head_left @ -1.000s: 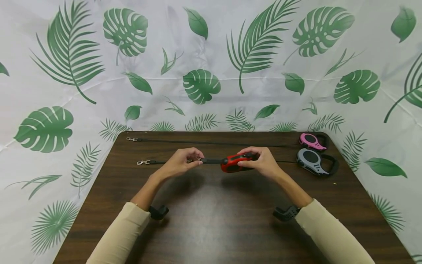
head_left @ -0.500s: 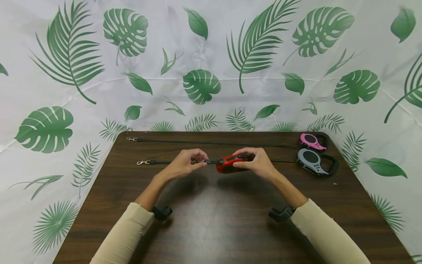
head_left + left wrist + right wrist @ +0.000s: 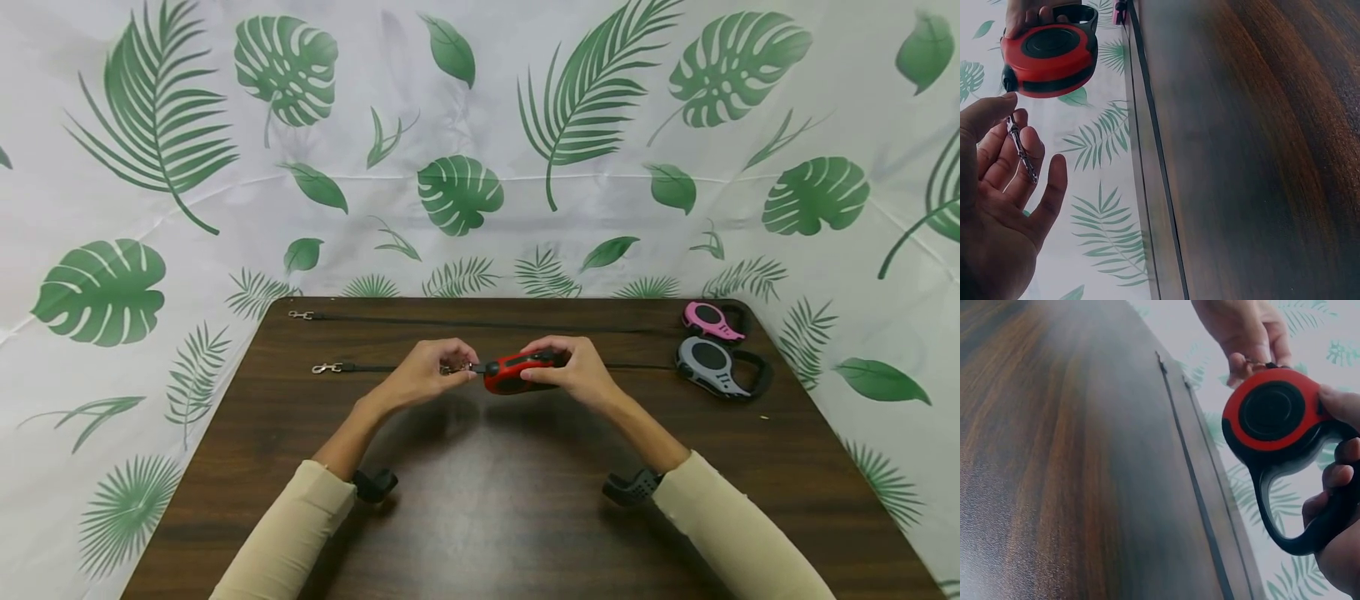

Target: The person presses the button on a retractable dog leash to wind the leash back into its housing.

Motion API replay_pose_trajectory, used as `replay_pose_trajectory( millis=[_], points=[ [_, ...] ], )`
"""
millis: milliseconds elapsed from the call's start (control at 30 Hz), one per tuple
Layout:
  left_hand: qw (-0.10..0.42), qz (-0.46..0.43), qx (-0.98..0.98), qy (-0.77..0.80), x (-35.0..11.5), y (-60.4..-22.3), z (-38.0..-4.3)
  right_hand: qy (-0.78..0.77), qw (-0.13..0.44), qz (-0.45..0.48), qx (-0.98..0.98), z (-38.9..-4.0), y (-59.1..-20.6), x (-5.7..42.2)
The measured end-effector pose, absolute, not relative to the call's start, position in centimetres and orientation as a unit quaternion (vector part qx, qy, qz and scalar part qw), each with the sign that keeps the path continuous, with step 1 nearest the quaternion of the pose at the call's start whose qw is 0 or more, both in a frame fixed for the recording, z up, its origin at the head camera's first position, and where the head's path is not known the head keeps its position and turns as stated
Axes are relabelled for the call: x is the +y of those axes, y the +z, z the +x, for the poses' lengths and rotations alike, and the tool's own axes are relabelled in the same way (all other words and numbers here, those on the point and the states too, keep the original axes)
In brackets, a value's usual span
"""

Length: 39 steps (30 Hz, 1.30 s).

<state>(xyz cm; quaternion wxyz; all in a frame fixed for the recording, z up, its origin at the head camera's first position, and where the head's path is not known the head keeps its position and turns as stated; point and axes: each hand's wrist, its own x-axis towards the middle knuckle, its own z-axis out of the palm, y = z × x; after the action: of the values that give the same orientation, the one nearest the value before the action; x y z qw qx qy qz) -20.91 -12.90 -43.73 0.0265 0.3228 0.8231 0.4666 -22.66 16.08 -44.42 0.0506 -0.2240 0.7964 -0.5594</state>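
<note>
My right hand (image 3: 576,371) grips the black handle of a red and black retractable dog leash (image 3: 506,382), held above the table. In the right wrist view, its fingers curl through the handle loop, with the thumb at the red casing (image 3: 1313,394). My left hand (image 3: 420,373) pinches the short black strap end just outside the casing. A metal snap clip (image 3: 1021,150) hangs against its fingers in the left wrist view. Little strap shows between the left fingertips and the casing's nozzle (image 3: 1009,80).
Behind, on the dark wood table (image 3: 480,517), lie a grey retractable leash (image 3: 705,357) and a pink one (image 3: 705,316) at the right. Their black straps stretch leftward to metal clips, the grey one's clip (image 3: 327,368) nearer. A leaf-print cloth (image 3: 495,108) hangs behind.
My right hand has carried the red leash leftward, while my left hand has shifted a little right. The strap showing between them has become much shorter.
</note>
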Motion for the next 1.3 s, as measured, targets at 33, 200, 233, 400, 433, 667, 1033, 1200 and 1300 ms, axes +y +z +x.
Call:
replay_pose_trajectory(
  millis=[33,200,233,400,433,667,1033,1200,1300],
  points=[
    [0.026,0.323,0.823,0.467,-12.9,-43.8,-20.9,-0.561,0.051,-0.223,0.796,-22.7,-44.5,16.0],
    [0.02,0.324,0.824,0.464,-12.9,-43.9,-21.0,-0.574,0.056,-0.216,0.788,-22.6,-44.7,15.9],
    [0.019,0.324,0.825,0.463,-12.9,-43.9,-21.0,-0.573,0.055,-0.217,0.788,-22.6,-44.7,15.8],
    [0.014,0.323,0.828,0.458,-12.9,-44.0,-21.0,-0.561,0.038,-0.241,0.791,-22.7,-44.9,15.8],
    [0.013,0.324,0.828,0.457,-12.9,-44.0,-21.0,-0.559,0.034,-0.247,0.791,-22.7,-45.0,15.8],
    [0.021,0.325,0.838,0.438,-13.1,-44.5,-20.6,-0.551,0.048,-0.25,0.795,-22.3,-45.8,15.9],
    [0.065,0.34,0.845,0.407,-13.5,-46.0,-19.6,-0.522,0.113,-0.224,0.815,-21.1,-47.0,15.6],
    [0.078,0.356,0.854,0.372,-13.6,-46.7,-19.4,-0.504,0.135,-0.207,0.828,-20.7,-47.7,15.5],
    [0.089,0.36,0.855,0.363,-13.7,-47.1,-19.2,-0.501,0.142,-0.206,0.828,-20.4,-48.2,15.4]
  ],
)
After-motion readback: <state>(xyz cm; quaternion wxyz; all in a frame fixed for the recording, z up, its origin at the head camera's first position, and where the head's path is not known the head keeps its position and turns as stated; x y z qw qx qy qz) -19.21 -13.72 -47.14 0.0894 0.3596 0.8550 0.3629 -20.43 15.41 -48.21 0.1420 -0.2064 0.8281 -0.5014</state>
